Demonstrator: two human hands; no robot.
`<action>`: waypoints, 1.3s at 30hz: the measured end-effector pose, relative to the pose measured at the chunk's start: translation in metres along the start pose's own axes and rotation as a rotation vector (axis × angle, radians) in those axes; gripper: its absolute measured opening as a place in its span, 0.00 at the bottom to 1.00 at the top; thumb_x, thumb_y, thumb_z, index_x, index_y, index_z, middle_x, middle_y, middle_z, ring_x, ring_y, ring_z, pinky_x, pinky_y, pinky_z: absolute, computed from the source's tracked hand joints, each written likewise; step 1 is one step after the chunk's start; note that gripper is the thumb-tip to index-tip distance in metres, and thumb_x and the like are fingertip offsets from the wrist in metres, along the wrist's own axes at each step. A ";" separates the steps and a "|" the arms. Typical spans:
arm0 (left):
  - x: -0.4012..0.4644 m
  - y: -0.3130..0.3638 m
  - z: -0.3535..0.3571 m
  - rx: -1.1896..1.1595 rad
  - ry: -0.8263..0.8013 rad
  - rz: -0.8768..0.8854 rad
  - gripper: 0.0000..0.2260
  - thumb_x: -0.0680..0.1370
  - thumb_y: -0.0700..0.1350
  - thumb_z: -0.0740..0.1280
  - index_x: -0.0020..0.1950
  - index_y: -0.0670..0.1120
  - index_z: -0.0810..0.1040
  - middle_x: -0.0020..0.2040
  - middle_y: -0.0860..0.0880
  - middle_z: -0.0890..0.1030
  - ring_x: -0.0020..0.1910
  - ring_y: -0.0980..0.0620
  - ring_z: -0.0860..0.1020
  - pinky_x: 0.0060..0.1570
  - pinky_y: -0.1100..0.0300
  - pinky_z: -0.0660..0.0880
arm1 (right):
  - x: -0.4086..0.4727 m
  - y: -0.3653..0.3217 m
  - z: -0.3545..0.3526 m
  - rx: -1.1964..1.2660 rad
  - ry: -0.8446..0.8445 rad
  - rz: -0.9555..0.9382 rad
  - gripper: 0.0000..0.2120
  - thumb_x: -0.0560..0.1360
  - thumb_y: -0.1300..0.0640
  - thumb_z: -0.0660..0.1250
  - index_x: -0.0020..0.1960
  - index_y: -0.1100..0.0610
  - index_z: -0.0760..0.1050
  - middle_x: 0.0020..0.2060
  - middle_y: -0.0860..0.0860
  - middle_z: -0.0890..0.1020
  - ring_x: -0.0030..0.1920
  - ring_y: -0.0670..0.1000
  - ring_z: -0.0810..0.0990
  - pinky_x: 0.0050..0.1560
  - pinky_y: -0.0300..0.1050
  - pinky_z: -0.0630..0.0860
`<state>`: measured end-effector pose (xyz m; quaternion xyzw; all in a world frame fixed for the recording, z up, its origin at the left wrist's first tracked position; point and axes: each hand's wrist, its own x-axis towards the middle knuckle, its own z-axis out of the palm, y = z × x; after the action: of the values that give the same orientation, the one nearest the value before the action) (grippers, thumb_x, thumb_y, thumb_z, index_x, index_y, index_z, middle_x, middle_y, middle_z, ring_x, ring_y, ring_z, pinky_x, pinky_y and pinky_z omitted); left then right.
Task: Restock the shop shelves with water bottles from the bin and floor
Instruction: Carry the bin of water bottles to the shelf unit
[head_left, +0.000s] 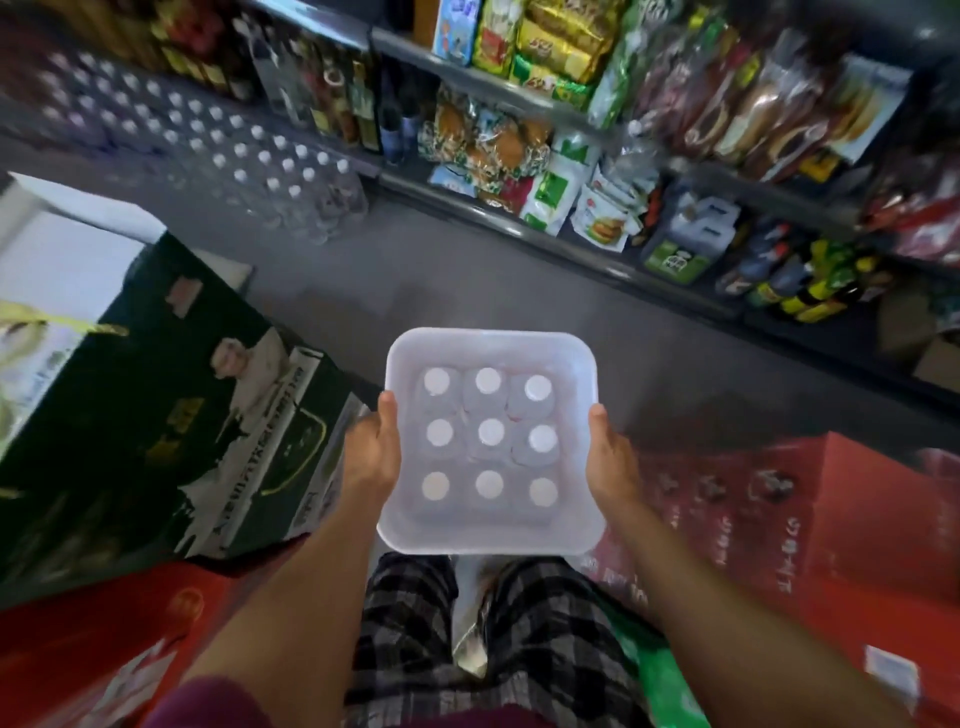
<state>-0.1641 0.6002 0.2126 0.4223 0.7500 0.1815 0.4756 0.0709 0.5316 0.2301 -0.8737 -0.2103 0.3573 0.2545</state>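
I carry a white translucent plastic bin (491, 344) in front of my legs, above the grey floor. Inside it stand several water bottles (491, 432) with white caps, packed in neat rows. My left hand (375, 448) grips the bin's left rim, thumb over the edge. On the opposite rim, my right hand (609, 457) holds the same way. Far left on the floor, many more white-capped water bottles (260, 161) stand in rows by the shelving.
Shop shelves (519, 208) with snack bags, bread and dark bottles run along the right and back. A dark green carton (171, 410) sits at my left, red cartons (810, 519) at my right and lower left. Grey floor (441, 280) lies ahead.
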 end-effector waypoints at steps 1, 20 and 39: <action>0.013 0.011 -0.002 0.000 0.011 0.003 0.26 0.80 0.63 0.50 0.39 0.46 0.76 0.40 0.44 0.78 0.40 0.45 0.76 0.45 0.53 0.72 | 0.013 -0.016 0.003 -0.012 -0.004 -0.016 0.30 0.81 0.39 0.50 0.65 0.60 0.75 0.65 0.62 0.75 0.65 0.60 0.71 0.64 0.48 0.65; 0.257 0.183 -0.028 -0.286 0.421 -0.171 0.28 0.82 0.60 0.50 0.30 0.45 0.70 0.30 0.47 0.74 0.31 0.50 0.72 0.34 0.56 0.68 | 0.269 -0.354 0.128 -0.245 -0.474 -0.320 0.30 0.80 0.39 0.49 0.63 0.61 0.74 0.60 0.59 0.75 0.57 0.53 0.73 0.53 0.43 0.62; 0.474 0.205 -0.253 -0.329 0.717 -0.324 0.27 0.81 0.61 0.49 0.28 0.48 0.66 0.27 0.50 0.71 0.27 0.54 0.70 0.29 0.61 0.63 | 0.266 -0.610 0.418 -0.429 -0.686 -0.525 0.32 0.80 0.37 0.47 0.65 0.59 0.75 0.64 0.61 0.76 0.64 0.59 0.73 0.61 0.50 0.67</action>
<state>-0.3795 1.1333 0.2077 0.1276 0.8856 0.3570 0.2684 -0.1736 1.2775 0.1984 -0.6555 -0.5648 0.4970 0.0659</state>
